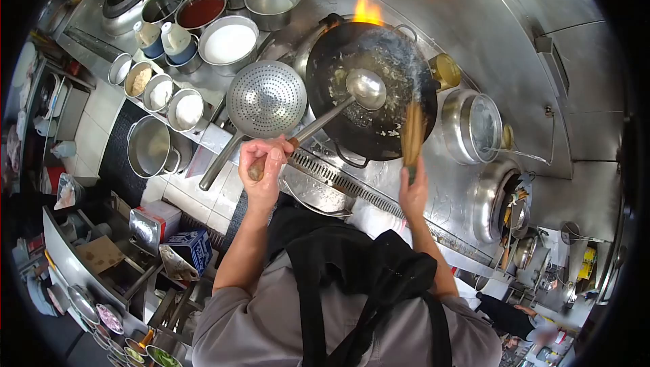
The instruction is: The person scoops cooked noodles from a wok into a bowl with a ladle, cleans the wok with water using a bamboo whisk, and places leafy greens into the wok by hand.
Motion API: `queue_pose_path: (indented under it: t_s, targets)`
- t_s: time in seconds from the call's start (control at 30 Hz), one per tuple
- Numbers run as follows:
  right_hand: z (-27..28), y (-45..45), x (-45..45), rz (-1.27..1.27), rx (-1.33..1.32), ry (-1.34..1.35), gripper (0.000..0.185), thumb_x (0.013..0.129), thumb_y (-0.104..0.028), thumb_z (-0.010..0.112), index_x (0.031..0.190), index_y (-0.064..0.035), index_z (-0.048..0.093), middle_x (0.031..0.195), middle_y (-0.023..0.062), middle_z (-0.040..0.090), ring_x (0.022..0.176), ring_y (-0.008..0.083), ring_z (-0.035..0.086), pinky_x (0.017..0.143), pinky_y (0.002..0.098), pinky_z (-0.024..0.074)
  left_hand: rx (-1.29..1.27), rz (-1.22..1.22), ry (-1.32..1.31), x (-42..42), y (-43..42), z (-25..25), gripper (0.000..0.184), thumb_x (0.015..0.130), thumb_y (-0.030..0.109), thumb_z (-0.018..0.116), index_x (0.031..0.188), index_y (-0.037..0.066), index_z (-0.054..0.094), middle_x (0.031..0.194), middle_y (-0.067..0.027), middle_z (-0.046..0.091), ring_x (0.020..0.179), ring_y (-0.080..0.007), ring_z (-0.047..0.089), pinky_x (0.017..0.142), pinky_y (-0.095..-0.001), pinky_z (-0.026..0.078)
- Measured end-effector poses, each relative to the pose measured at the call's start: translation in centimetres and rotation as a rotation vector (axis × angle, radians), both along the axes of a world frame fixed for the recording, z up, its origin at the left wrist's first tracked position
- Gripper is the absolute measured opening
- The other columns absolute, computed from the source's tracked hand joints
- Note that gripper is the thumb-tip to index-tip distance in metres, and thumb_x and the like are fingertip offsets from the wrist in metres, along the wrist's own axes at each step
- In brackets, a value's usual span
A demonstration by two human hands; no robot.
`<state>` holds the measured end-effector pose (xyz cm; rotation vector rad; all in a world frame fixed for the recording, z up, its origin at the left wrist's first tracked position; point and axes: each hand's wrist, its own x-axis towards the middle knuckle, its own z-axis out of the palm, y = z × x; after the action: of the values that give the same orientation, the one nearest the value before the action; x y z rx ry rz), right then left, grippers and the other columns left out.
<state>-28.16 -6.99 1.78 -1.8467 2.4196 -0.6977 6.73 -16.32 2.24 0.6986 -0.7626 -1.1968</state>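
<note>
My left hand [264, 167] is wrapped round the wooden-ended handle of a metal ladle [367, 89]. The ladle's bowl is over the inside of a black wok [325, 62], which has pale bits and some liquid on its surface. In my right hand [414, 194] is a bamboo wok brush [412, 133], a tan bundle bound in green near my fingers. Its bristles reach over the wok's right side. Steam or smoke rises there, and a flame [367, 11] burns at the far rim. A perforated skimmer [267, 99] lies left of the wok, near my left hand.
Several metal pots of sauces and white powder [230, 40] stand at the upper left, beside two squeeze bottles [177, 40]. A lidded round pot [467, 126] sits right of the wok. A white cloth [376, 218] lies at the stove's front edge. Another person [508, 316] is at the lower right.
</note>
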Motion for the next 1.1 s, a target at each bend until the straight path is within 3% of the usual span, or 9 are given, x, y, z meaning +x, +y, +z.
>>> queue_pose_path:
  t_s: [0.37, 0.57, 0.7, 0.8, 0.9, 0.93, 0.97, 1.03, 1.1]
  targets:
    - [3.1, -7.0, 0.2, 0.02, 0.11, -0.046, 0.054, 0.099, -0.033, 0.064, 0.146, -0.0121, 0.05, 0.108, 0.0244, 0.063, 0.094, 0.0454, 0.064, 0.08, 0.0519, 0.0515, 0.048, -0.024, 0.078, -0.5, 0.0, 0.3, 0.014, 0.099, 0.004, 0.061, 0.107, 0.007, 0.05, 0.082, -0.0045, 0.059, 0.089, -0.0195, 0.063, 0.107, -0.0512, 0.042]
    - [-0.1, -14.4, -5.0, 0.314, 0.579, 0.273, 0.058, 0.099, -0.039, 0.059, 0.151, -0.0221, 0.042, 0.114, 0.0233, 0.063, 0.096, 0.0454, 0.067, 0.085, 0.0514, 0.0545, 0.084, -0.025, 0.255, -0.5, 0.1, 1.9, 0.015, 0.098, 0.003, 0.063, 0.106, 0.006, 0.051, 0.091, -0.007, 0.062, 0.091, -0.02, 0.063, 0.106, -0.047, 0.043]
    - [0.2, -13.8, -3.9, 0.272, 0.619, 0.476, 0.063, 0.097, -0.039, 0.062, 0.153, -0.019, 0.042, 0.109, 0.0247, 0.065, 0.086, 0.0409, 0.071, 0.076, 0.0488, 0.0578, -0.269, -0.291, -0.198, -1.5, 0.4, 4.1, 0.017, 0.092, -0.005, 0.066, 0.102, 0.003, 0.054, 0.094, -0.011, 0.065, 0.09, -0.0206, 0.063, 0.096, -0.0433, 0.048]
    - [3.9, -15.3, -0.8, -0.064, 0.959, -0.733, 0.07, 0.094, -0.036, 0.066, 0.153, -0.0081, 0.042, 0.076, 0.0113, 0.062, 0.056, 0.025, 0.064, 0.056, 0.0367, 0.0563, -0.258, -0.36, -0.073, -1.7, -0.6, 4.1, 0.018, 0.092, -0.004, 0.067, 0.102, 0.004, 0.053, 0.089, -0.0096, 0.063, 0.085, -0.0198, 0.062, 0.095, -0.0429, 0.048]
    - [2.1, -15.4, -4.3, 0.009, 0.957, -0.881, 0.07, 0.094, -0.035, 0.067, 0.154, -0.0093, 0.042, 0.074, 0.0066, 0.059, 0.061, 0.0217, 0.065, 0.061, 0.0355, 0.0567, -0.198, -0.236, -0.02, -0.7, -1.9, 3.0, 0.017, 0.092, -0.002, 0.066, 0.1, 0.005, 0.052, 0.085, -0.0079, 0.061, 0.081, -0.0186, 0.06, 0.095, -0.0424, 0.048]
    - [2.6, -15.8, -5.2, 0.222, 0.998, -0.37, 0.064, 0.095, -0.035, 0.065, 0.152, -0.0131, 0.044, 0.083, 0.0113, 0.062, 0.071, 0.029, 0.069, 0.07, 0.0418, 0.0582, -0.147, -0.217, -0.01, -0.3, -2.3, 3.0, 0.016, 0.094, 0.0, 0.066, 0.1, 0.005, 0.051, 0.084, -0.0073, 0.061, 0.08, -0.0183, 0.06, 0.094, -0.0424, 0.048]
    - [2.5, -15.9, -5.9, 0.221, 0.993, -0.377, 0.064, 0.095, -0.035, 0.065, 0.152, -0.0131, 0.044, 0.083, 0.0113, 0.062, 0.071, 0.029, 0.069, 0.07, 0.0418, 0.0582, -0.096, -0.197, -0.003, 0.0, -2.7, 3.0, 0.015, 0.095, 0.002, 0.065, 0.1, 0.005, 0.051, 0.083, -0.0067, 0.061, 0.079, -0.018, 0.059, 0.094, -0.0425, 0.048]
    - [2.2, -15.5, -6.3, 0.283, 0.528, 0.422, 0.059, 0.096, -0.036, 0.064, 0.15, -0.0211, 0.044, 0.103, 0.0193, 0.064, 0.089, 0.0385, 0.07, 0.081, 0.0496, 0.0568, -0.076, -0.193, -0.006, 0.2, -2.8, 2.6, 0.014, 0.096, 0.004, 0.064, 0.1, 0.006, 0.051, 0.082, -0.0054, 0.06, 0.079, -0.0177, 0.059, 0.094, -0.0435, 0.048]
    - [1.4, -15.0, -4.8, 0.133, 0.414, 0.302, 0.058, 0.096, -0.037, 0.063, 0.149, -0.0244, 0.044, 0.113, 0.0219, 0.062, 0.095, 0.0416, 0.068, 0.084, 0.0519, 0.0558, -0.042, -0.113, 0.002, 0.1, -2.8, 1.2, 0.014, 0.097, 0.004, 0.064, 0.101, 0.006, 0.051, 0.081, -0.0046, 0.058, 0.079, -0.0176, 0.058, 0.096, -0.0452, 0.047]
